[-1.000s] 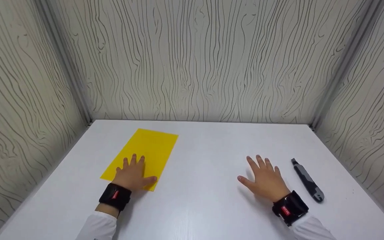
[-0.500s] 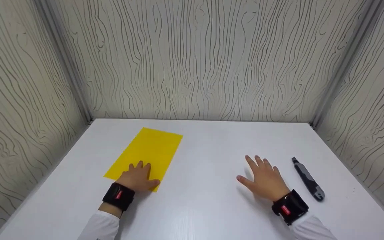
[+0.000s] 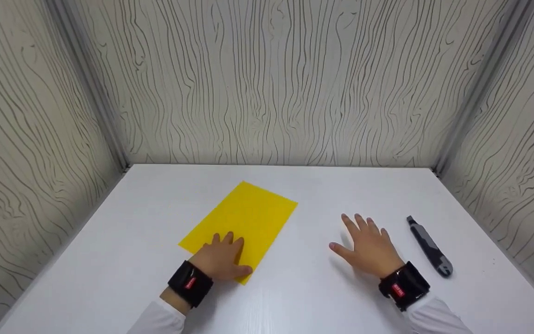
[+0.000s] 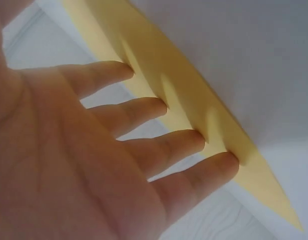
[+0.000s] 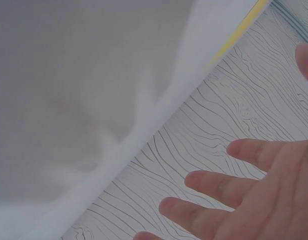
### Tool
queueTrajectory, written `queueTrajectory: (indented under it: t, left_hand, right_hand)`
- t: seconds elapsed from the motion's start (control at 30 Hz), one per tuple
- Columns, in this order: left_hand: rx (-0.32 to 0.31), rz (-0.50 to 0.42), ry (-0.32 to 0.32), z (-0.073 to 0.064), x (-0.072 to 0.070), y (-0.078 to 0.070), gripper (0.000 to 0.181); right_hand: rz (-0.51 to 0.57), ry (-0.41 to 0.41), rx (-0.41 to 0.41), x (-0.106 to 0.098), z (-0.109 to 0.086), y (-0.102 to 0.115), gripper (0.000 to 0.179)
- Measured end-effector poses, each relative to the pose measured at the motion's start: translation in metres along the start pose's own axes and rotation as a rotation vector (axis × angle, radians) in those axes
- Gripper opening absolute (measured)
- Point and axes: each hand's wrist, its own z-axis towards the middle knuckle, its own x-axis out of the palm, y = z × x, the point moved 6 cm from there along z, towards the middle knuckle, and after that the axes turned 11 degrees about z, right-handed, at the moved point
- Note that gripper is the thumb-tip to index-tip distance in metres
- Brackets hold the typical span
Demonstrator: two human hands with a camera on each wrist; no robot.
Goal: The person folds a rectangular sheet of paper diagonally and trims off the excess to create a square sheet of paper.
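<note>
1. Apparently at an early stage: has the yellow paper (image 3: pixel 260 211) lying flat and slanted on the white counter (image 3: pixel 313 297), left of the middle.
2. Rests the left hand (image 3: pixel 219 260) on the near end of the paper, fingers spread and gripping nothing, thumb by the near right corner.
3. Holds nothing in the right hand (image 3: pixel 370 250) either, spread wide between paper and knife; cannot tell light contact with the counter from hovering.
4. Shows no cut, fold or crease on the uncovered part of the paper; looks like placing so far, with any change to its shape not yet made.
5. Leaves the knife (image 3: pixel 430 248) untouched, just beside the right hand, well apart from the paper.
6. Feels, by judgement, thin and smooth as to the paper: four straight edges, sharp corners; looks paler and bowed in the left wrist view, perhaps only through the lens.
7. Combines black and grey in the knife's slim handle, rounded at the near end, narrow at the far tip; cannot make out a bare blade.
8. Gleams softly across the counter; turns to wavy, dark grain lines on the pale wall (image 3: pixel 276 83) behind.
</note>
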Motion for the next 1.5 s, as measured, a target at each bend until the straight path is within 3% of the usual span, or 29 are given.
queueTrajectory:
  t: [0.43,0.57,0.8,1.07,1.3,1.5]
  left_hand:
    - [0.199,0.037,-0.011,0.0,0.004,-0.044,0.088]
    - [0.183,0.069,-0.04,-0.001,0.002,-0.042,0.084]
    - [0.124,0.096,-0.005,-0.002,0.006,-0.038,0.074]
    - [0.138,0.123,0.007,0.0,0.01,-0.056,0.074]
    - [0.149,0.156,0.032,0.004,0.015,-0.077,0.073]
    - [0.205,0.182,0.024,0.0,0.015,-0.094,0.072]
  right_hand:
    - [-0.001,0.003,-0.013,0.004,-0.002,0.01,0.096]
    - [-0.005,0.011,-0.029,0.007,-0.002,0.015,0.098]
    - [-0.006,0.019,-0.045,0.009,-0.002,0.02,0.098]
    - [-0.014,0.053,-0.075,0.016,-0.002,0.028,0.1]
    - [0.027,0.167,-0.093,0.032,-0.002,0.037,0.108]
    - [0.042,0.262,-0.148,0.039,0.0,0.044,0.11]
